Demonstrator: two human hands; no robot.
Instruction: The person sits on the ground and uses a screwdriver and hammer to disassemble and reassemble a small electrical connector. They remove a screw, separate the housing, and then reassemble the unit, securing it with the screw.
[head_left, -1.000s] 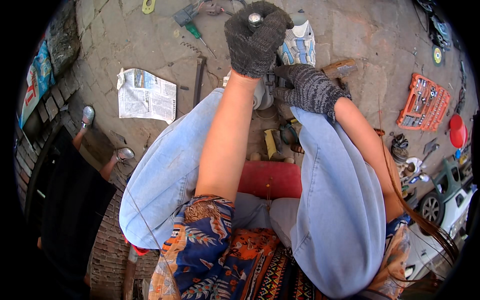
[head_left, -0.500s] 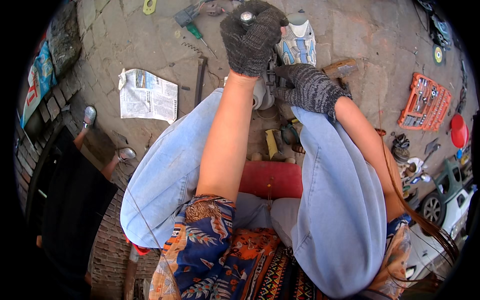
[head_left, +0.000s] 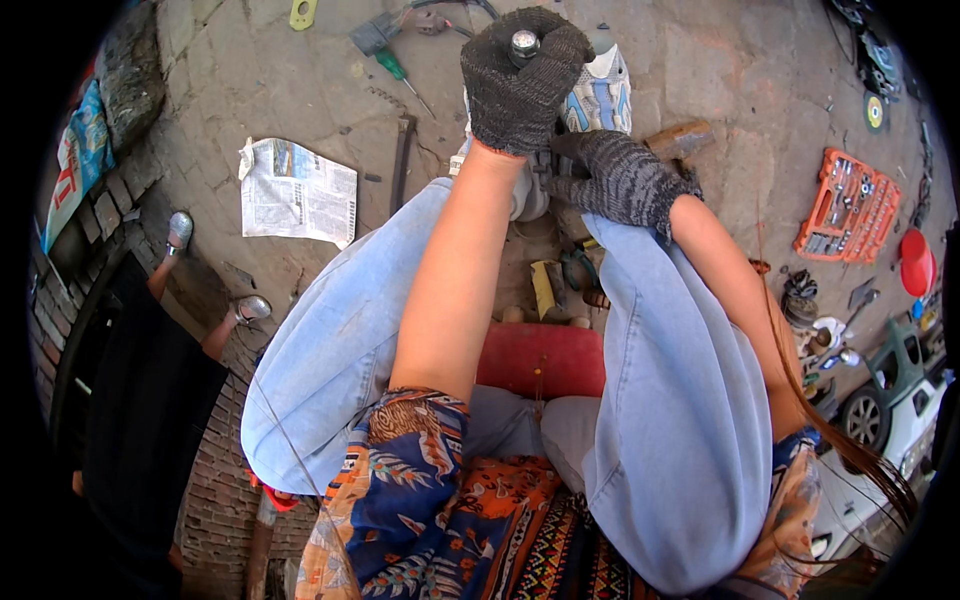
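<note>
My left hand (head_left: 522, 90), in a dark knitted glove, is wrapped round a tool with a round, shiny metal end (head_left: 524, 44) poking up out of the fist. The rest of that tool is hidden under the hand. Close by on the right, my right hand (head_left: 628, 182), also gloved, rests against a grey metal part (head_left: 540, 172) between my legs. Its fingers and thumb lie on that part, which is mostly covered by the hands and left forearm. Just beyond the right hand shows a white and blue sports shoe (head_left: 600, 95).
A green-handled screwdriver (head_left: 390, 66) and a power tool (head_left: 372, 36) lie at the far left. Nearer are a newspaper sheet (head_left: 298, 195) and a dark metal bar (head_left: 402, 165). An orange socket set case (head_left: 848, 207) and a red bowl (head_left: 917, 262) are rightward. Another person's shoe (head_left: 252, 308) stands left.
My left fist has swung right and slightly nearer, carrying the tool's shiny end with it. The right hand stays almost where it was.
</note>
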